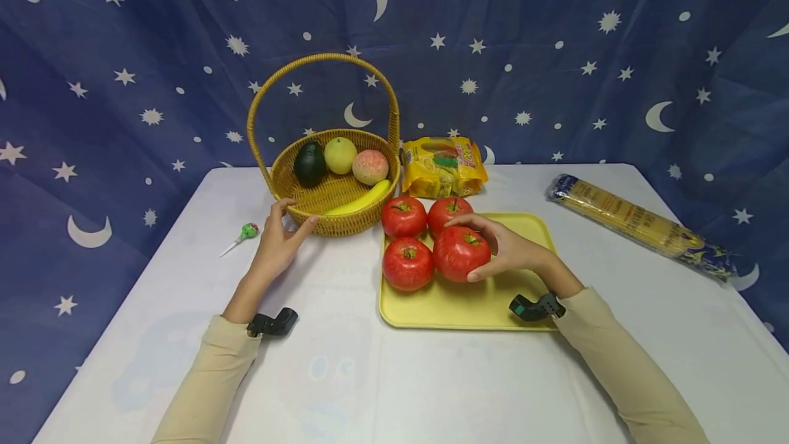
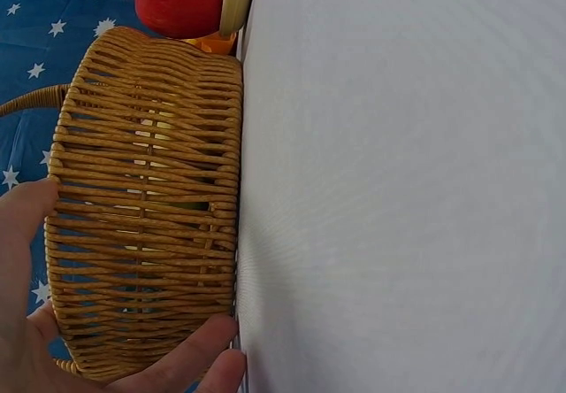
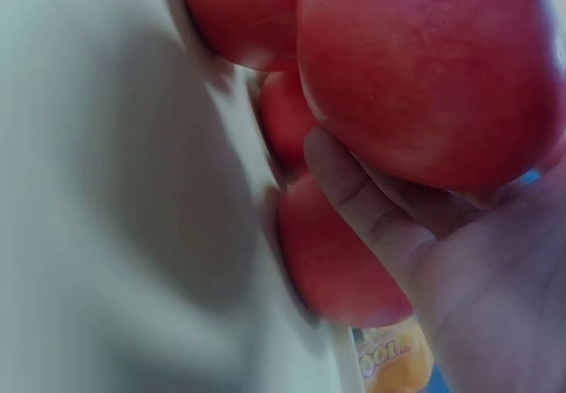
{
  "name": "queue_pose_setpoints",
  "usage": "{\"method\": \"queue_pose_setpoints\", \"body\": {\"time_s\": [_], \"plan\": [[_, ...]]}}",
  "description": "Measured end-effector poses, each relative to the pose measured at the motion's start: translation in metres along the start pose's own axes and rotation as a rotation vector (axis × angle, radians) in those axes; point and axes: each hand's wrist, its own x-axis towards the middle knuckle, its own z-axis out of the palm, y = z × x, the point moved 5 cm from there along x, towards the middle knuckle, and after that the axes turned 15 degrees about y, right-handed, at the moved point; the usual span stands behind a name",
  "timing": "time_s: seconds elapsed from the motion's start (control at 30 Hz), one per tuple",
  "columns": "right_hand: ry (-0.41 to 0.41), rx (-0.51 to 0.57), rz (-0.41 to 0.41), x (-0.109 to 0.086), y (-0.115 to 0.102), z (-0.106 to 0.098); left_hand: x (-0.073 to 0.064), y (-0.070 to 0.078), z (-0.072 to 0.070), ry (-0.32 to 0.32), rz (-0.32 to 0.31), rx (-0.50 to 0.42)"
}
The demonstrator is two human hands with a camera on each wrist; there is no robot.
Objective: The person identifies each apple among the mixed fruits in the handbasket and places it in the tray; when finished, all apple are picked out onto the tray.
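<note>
My right hand (image 1: 508, 249) grips a large red apple (image 1: 459, 254), with fingers curled under and around it in the right wrist view. That apple looks raised above the yellow tray (image 1: 493, 307). Beside it, 3 other red apples (image 1: 408, 264) sit at the tray's left side. My left hand (image 1: 274, 245) holds the near left side of a wicker basket (image 1: 335, 226), thumb at the rim and fingers along the wall in the left wrist view. Inside the basket are a dark green avocado (image 1: 310, 164), a yellow-green pear (image 1: 340, 155), a peach (image 1: 370, 167) and a banana (image 1: 364, 201).
Behind the tray stands a yellow snack package (image 1: 444, 166). A long pack of dry noodles (image 1: 641, 221) lies at the right of the white table (image 1: 333, 389). Left of the basket is a lollipop (image 1: 248, 231). The basket's tall handle (image 1: 320, 58) arches over the fruit.
</note>
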Motion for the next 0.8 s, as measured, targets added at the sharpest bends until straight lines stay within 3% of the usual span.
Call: {"method": "queue_pose_setpoints", "body": {"time_s": [0.33,0.57,0.8], "plan": [[-0.007,-0.003,0.034,-0.007,0.007,-0.002,0.0,0.001,0.001,0.002,0.006,0.007],[-0.079,-0.032,0.022,-0.011,0.009,0.005,-0.001,-0.001,0.002,0.002,-0.002,0.027],[-0.111,-0.052,0.088,-0.013,0.013,0.008,0.0,-0.001,0.001,0.001,0.005,0.025]]}}
